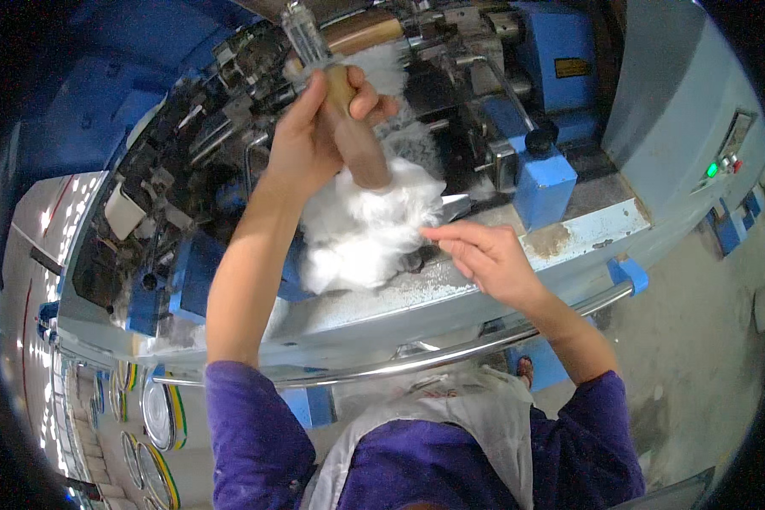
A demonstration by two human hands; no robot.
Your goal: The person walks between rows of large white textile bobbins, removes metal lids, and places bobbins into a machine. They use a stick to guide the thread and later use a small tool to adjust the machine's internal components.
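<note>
My left hand (319, 132) is raised over the machine and grips a brown wooden roller (359, 144) that points down and to the right. A thick wad of white fibre (361, 229) hangs from the roller's lower end. My right hand (484, 255) is just right of the wad with its fingers stretched out, the fingertips touching the fibre's edge. More white fibre (387, 64) sits behind my left hand near the top of the roller.
A blue and grey textile machine (561, 183) fills the upper half, with dark rollers and metal parts (221, 127). A chrome rail (450, 348) runs along its front. A control panel with a green light (712, 170) is at the right. Round cans (157, 416) stand at the lower left.
</note>
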